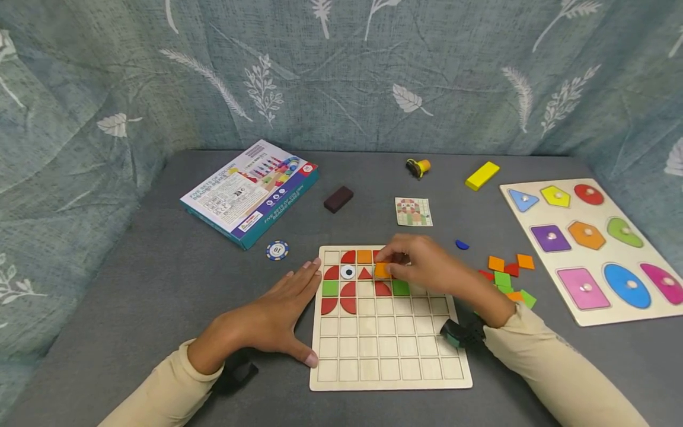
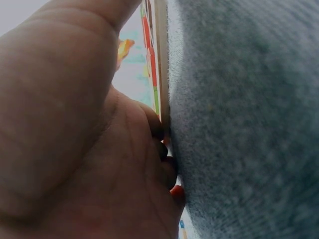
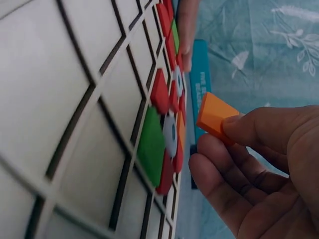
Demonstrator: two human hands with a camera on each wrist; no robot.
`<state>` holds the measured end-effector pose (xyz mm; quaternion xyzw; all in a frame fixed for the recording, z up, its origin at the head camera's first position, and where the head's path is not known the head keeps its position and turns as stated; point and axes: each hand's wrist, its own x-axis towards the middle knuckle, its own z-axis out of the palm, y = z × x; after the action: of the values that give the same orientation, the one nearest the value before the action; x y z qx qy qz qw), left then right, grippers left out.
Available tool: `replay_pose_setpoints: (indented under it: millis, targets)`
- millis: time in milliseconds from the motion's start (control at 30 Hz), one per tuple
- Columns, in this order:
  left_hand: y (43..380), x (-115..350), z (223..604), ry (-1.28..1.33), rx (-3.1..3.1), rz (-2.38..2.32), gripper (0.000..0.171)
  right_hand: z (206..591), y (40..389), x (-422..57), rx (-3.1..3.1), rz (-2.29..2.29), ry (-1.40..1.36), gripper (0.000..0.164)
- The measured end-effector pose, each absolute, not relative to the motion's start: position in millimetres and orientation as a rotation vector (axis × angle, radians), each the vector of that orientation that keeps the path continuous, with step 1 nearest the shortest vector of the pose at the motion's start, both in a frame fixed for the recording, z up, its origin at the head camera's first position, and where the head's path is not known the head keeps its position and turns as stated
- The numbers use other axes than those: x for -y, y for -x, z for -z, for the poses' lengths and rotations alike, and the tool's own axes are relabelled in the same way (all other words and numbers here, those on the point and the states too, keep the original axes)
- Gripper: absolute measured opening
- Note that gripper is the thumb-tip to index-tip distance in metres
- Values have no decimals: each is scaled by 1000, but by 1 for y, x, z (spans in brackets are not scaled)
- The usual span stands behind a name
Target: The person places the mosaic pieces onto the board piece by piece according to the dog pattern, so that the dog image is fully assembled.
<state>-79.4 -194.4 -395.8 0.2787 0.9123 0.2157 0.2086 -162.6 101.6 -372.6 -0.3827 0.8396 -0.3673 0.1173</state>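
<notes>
A wooden grid board (image 1: 395, 350) lies on the dark table, its upper cells holding red, green and orange pieces and a round eye piece (image 1: 348, 272). My right hand (image 1: 421, 258) is over the upper part of the board and pinches an orange square tile (image 3: 215, 117) between thumb and fingers. In the right wrist view the tile is held off the board surface, and a green tile (image 3: 152, 147) and a second eye piece (image 3: 170, 135) sit in cells nearby. My left hand (image 1: 274, 311) rests at the board's left edge, fingers straight and thumb spread.
Loose orange, green and red tiles (image 1: 503, 277) lie right of the board, beside a knobbed shape puzzle (image 1: 568, 255). Behind are a pattern card (image 1: 414, 212), a dark brown block (image 1: 338, 199), a yellow block (image 1: 482, 176) and a box (image 1: 251, 196). A poker chip (image 1: 277, 250) lies left.
</notes>
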Motion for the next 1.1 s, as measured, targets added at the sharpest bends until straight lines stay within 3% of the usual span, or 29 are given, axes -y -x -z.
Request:
replay_pose_setpoints:
  millis: [533, 1100]
  targets:
    - [79, 195, 395, -782, -2545, -591, 137, 368, 139, -79, -2316, 1000, 1249, 19]
    - [79, 195, 396, -777, -2532, -616, 138, 373, 135, -79, -2273, 961, 1190, 15]
